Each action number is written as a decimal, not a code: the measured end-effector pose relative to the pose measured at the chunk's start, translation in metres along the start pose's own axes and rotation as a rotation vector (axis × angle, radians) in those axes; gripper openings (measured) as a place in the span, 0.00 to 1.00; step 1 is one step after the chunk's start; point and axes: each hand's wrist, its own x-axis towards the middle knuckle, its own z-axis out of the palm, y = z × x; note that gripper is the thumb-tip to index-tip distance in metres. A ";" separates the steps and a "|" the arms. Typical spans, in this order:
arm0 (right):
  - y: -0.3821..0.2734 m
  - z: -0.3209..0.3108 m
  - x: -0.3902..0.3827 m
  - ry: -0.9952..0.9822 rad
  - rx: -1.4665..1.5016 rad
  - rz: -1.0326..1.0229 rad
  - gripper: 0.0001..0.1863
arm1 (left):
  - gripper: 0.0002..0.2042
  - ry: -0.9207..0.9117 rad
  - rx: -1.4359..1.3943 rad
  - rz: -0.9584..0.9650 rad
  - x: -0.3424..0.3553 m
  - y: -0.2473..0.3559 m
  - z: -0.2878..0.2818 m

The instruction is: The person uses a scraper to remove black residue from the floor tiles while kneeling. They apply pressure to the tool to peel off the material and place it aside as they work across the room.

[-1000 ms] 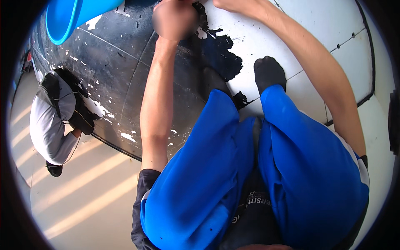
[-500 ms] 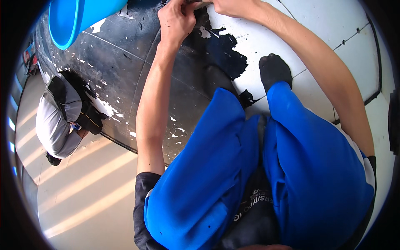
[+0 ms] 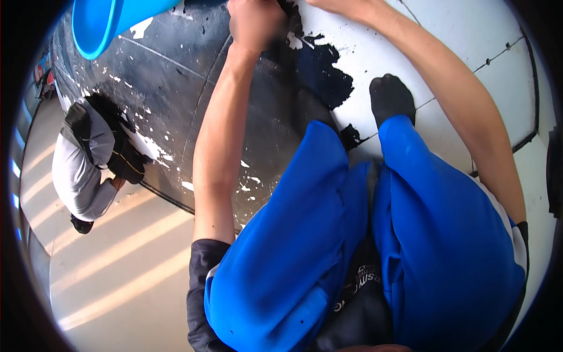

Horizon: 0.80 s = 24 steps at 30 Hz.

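Note:
At the top edge, my left hand (image 3: 256, 24) is curled closed and blurred; what its fingers hold, if anything, cannot be made out. My right hand (image 3: 337, 6) lies just right of it, its fingertips cut off by the frame. Both are over the ragged border between a black coating (image 3: 325, 73), worn through in small white flecks, and a white panelled surface (image 3: 366, 50). My feet in dark socks (image 3: 392, 97) rest on this surface, the left one over the black part, and my knees in blue trousers (image 3: 281, 234) are bent up between my arms.
A bright blue bucket (image 3: 97, 26) lies tipped at the upper left. A person in a light grey top (image 3: 76, 176) crouches at the left, by the black area's edge. Beyond that edge is a beige floor (image 3: 117, 276) striped with sunlight. Thin dark seams (image 3: 504, 53) cross the white surface.
Both hands have shifted slightly up in the picture, partly past its top edge. My left hand has turned and blurred. The view has moved slightly; the bucket sits a little higher.

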 end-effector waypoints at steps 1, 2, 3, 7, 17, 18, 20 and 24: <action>0.002 0.003 -0.006 -0.004 0.011 0.003 0.11 | 0.12 -0.005 0.005 -0.010 -0.009 0.002 -0.001; 0.007 0.004 -0.015 -0.099 -0.020 0.010 0.10 | 0.12 -0.058 -0.107 -0.062 -0.020 0.003 -0.001; 0.006 0.000 -0.013 -0.186 -0.065 0.006 0.10 | 0.12 -0.101 -0.221 -0.098 -0.023 0.001 -0.002; -0.002 0.002 -0.011 -0.056 -0.025 -0.056 0.09 | 0.13 -0.064 0.099 0.143 -0.015 -0.023 -0.007; -0.004 0.000 -0.009 -0.048 -0.017 -0.082 0.13 | 0.09 -0.126 0.229 0.172 -0.009 -0.028 -0.007; 0.000 -0.001 -0.014 -0.020 -0.001 -0.034 0.13 | 0.09 -0.217 0.052 -0.015 -0.005 -0.007 -0.007; 0.003 0.002 -0.022 -0.063 -0.022 -0.012 0.13 | 0.09 -0.238 -0.230 -0.141 -0.011 0.004 -0.008; 0.000 -0.001 -0.023 -0.060 -0.018 -0.048 0.12 | 0.11 -0.084 0.124 0.239 -0.020 -0.025 -0.003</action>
